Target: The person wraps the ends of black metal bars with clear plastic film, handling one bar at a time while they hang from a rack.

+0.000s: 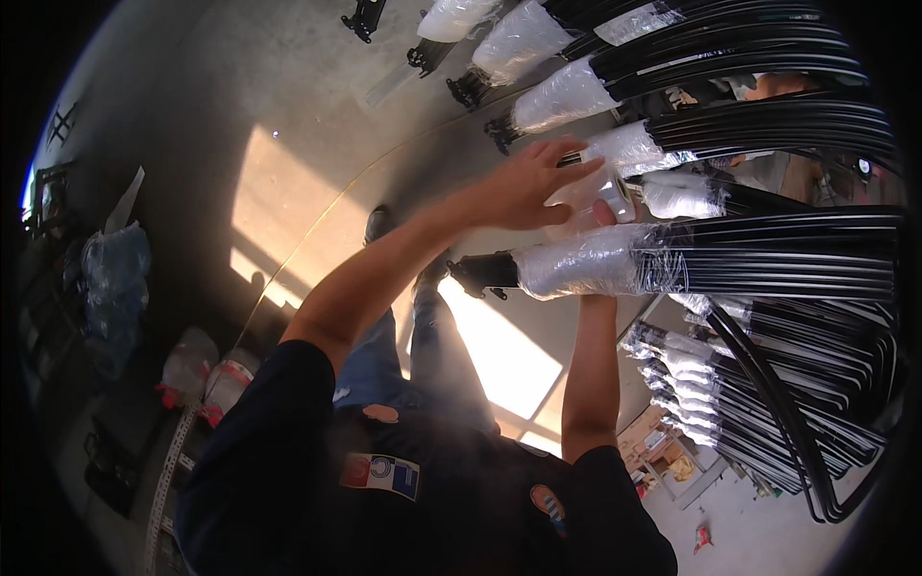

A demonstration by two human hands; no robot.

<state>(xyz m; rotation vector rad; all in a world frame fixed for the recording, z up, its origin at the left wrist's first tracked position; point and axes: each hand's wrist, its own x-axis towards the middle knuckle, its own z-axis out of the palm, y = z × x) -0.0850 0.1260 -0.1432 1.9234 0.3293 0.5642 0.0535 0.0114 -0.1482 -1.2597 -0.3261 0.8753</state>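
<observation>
Clear film (603, 187) between two hands, just past the nearest black bundle (788, 252).
The left hand (538, 187) is spread at the film, thumb apart; the right hand (605, 213), mostly behind the bundle, has a grip I cannot tell. Wrapping already covers much of this bundle's left part, and neighbouring bundles (720, 72) are wrapped too; the film in hand is not yet set down.

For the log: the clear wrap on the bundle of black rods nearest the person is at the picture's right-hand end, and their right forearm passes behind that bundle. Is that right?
Not quite: the head view shows the clear wrap toward the left-hand end of that bundle of black rods.
</observation>
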